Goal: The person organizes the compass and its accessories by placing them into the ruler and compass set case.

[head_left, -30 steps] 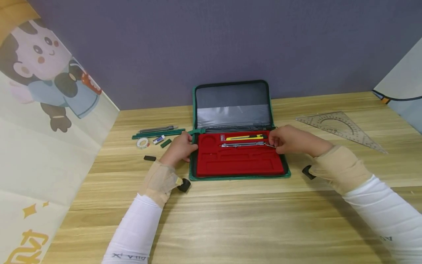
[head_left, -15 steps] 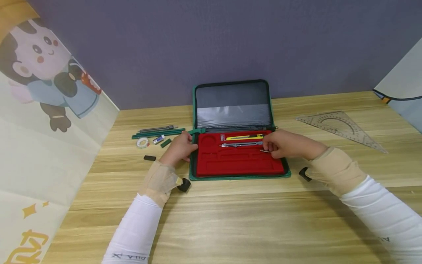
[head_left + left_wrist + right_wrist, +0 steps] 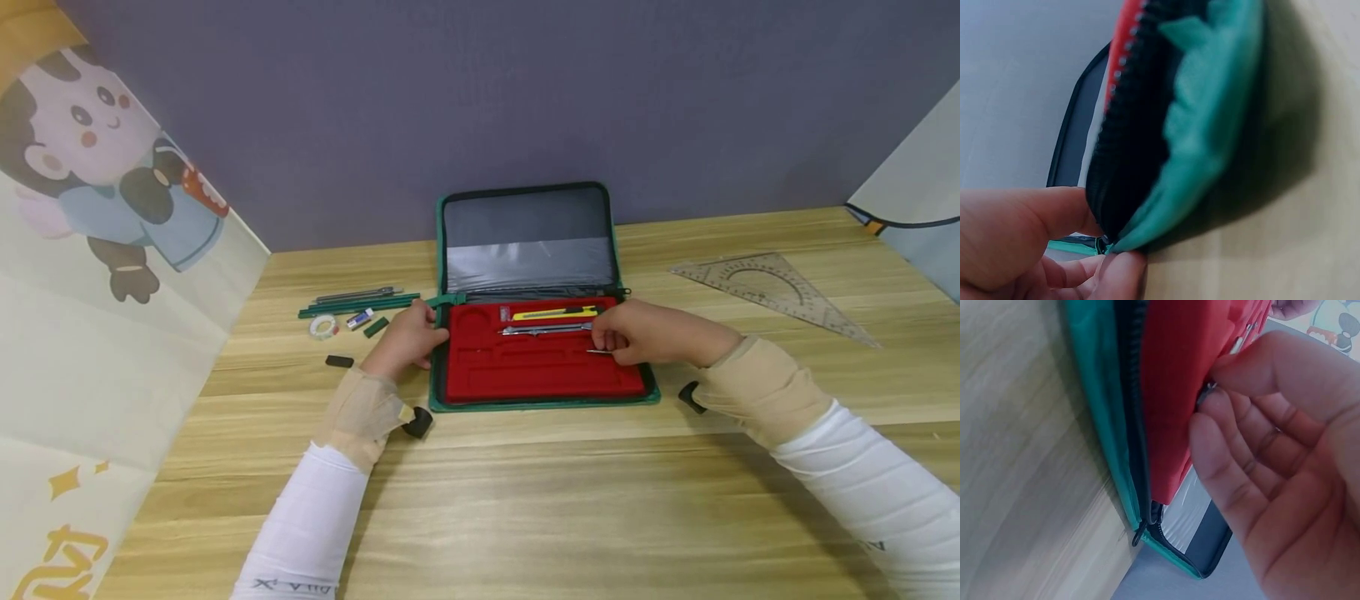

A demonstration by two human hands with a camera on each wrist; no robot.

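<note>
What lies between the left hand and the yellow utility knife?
Head view: left edge of the green case, round recess in the red tray, then a small clear piece.

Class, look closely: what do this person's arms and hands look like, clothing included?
The left hand and right hand are bare. Past each comes a beige wrap with a small black piece jutting out, then a wrinkled white sleeve with dark lettering.
</note>
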